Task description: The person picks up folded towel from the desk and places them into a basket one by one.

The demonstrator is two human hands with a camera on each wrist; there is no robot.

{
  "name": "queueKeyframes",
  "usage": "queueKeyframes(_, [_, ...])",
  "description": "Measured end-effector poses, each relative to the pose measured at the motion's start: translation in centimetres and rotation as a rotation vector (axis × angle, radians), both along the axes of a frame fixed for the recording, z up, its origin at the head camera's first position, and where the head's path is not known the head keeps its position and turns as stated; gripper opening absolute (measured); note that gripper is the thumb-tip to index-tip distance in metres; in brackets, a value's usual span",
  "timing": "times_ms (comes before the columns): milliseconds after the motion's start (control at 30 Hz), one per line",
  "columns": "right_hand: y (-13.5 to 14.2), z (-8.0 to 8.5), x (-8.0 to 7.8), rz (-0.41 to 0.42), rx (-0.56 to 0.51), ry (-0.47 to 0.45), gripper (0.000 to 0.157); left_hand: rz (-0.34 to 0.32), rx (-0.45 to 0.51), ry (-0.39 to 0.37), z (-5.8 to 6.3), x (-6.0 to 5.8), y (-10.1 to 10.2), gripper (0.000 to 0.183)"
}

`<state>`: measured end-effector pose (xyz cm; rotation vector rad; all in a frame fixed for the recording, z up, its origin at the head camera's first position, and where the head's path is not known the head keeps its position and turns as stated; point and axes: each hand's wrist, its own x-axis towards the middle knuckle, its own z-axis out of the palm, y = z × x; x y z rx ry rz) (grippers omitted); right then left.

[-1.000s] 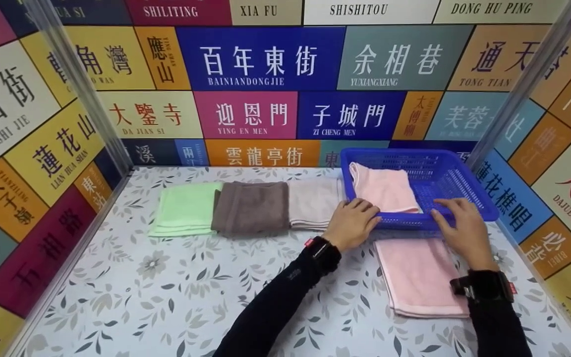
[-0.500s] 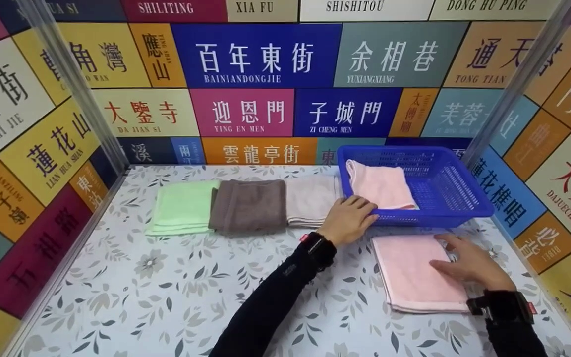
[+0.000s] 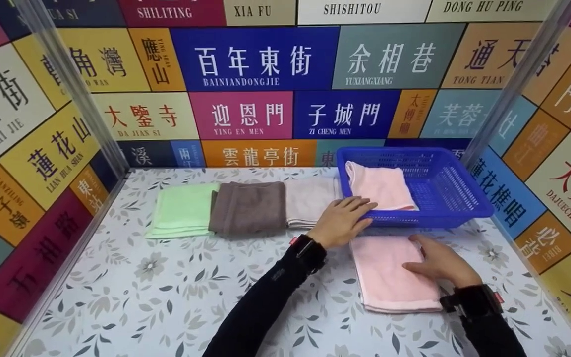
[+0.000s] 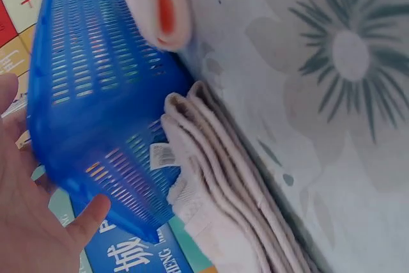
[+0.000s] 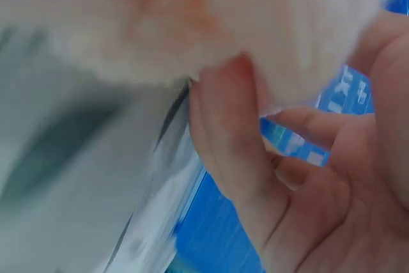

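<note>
My right hand (image 3: 444, 263) grips the right side of a folded pink towel (image 3: 394, 277), thumb on top. In the right wrist view, fingertips (image 5: 230, 87) meet the underside of the pink cloth. My left hand (image 3: 342, 220) is at the front left corner of a blue plastic basket (image 3: 449, 217), its fingers loosely extended over the rim; in the left wrist view the thumb (image 4: 89, 218) is apart from the basket wall. Another folded pink towel (image 3: 382, 186) lies inside the basket's left part.
Left of the basket, a green towel (image 3: 186, 208), a brown towel (image 3: 251, 208) and a pale grey-pink towel (image 3: 308, 198) lie folded in a row. Sign-printed walls (image 3: 246, 59) enclose the floral-patterned tabletop (image 3: 132, 297) at the back and sides.
My right hand came down from near the basket rim to the front pink towel, which has shifted left with it. My left hand slid slightly left along the basket's corner.
</note>
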<state>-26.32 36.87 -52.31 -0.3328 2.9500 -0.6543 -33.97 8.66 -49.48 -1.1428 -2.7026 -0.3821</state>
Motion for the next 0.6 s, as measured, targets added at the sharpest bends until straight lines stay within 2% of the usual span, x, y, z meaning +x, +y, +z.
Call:
queueKeyframes(233, [-5.1, -0.1, -0.6, 0.023, 0.047, -0.022, 0.084, 0.007, 0.075, 0.025, 0.2, 1.2, -4.5, 0.05])
queueKeyframes(433, [-8.8, -0.1, -0.9, 0.033, 0.032, -0.023, 0.084, 0.115, 0.115, -0.008, -0.3, 2.9, -8.7, 0.053])
queueKeyframes(600, [-11.5, -0.3, -0.9, 0.044, -0.014, -0.023, 0.086, 0.187, 0.139, -0.022, -1.3, 4.7, -11.1, 0.053])
